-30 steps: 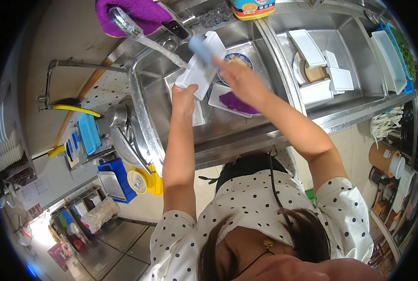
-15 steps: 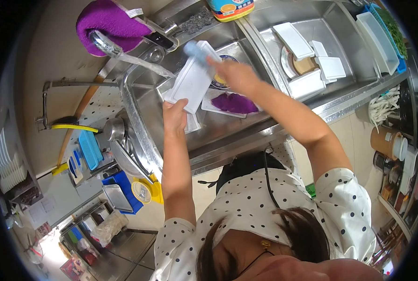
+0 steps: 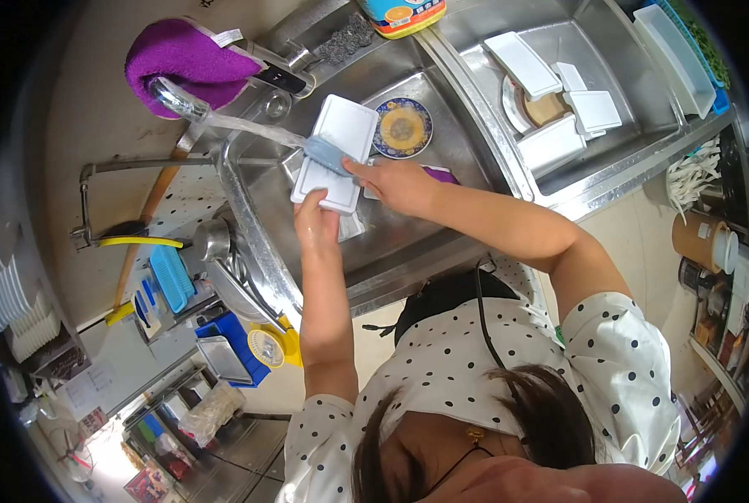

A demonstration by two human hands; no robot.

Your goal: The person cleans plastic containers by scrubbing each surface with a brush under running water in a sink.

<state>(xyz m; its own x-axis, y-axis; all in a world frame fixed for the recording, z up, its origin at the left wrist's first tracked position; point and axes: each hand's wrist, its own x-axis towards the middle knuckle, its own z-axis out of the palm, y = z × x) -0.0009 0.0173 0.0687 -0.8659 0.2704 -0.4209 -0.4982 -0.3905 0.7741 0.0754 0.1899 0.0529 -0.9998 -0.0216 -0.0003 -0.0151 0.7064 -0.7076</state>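
My left hand (image 3: 314, 222) grips the lower end of a white rectangular plastic lid (image 3: 343, 121), tilted over the left sink. My right hand (image 3: 395, 184) is closed on a blue-grey scrubber (image 3: 326, 154), which lies against the lid's face. Water from the faucet (image 3: 177, 99) runs onto the lid near the scrubber. Behind it in the sink is a blue-rimmed plate (image 3: 403, 127) with a yellowish centre. A purple cloth (image 3: 442, 174) shows partly below my right wrist, mostly hidden by my arm. Another white piece (image 3: 351, 226) lies under the lid.
The right basin (image 3: 643, 92) holds several white containers and lids (image 3: 595, 111) and a round plate. A purple towel (image 3: 182, 63) hangs by the faucet. An orange-labelled jug (image 3: 404, 15) stands behind the divider. Blue baskets (image 3: 171, 278) and a yellow-handled thing (image 3: 278, 348) are at left.
My right hand has brought the scrubber down from the lid's upper edge to its middle. The lid has tilted and shifted slightly lower, and the blue-rimmed plate is now uncovered.
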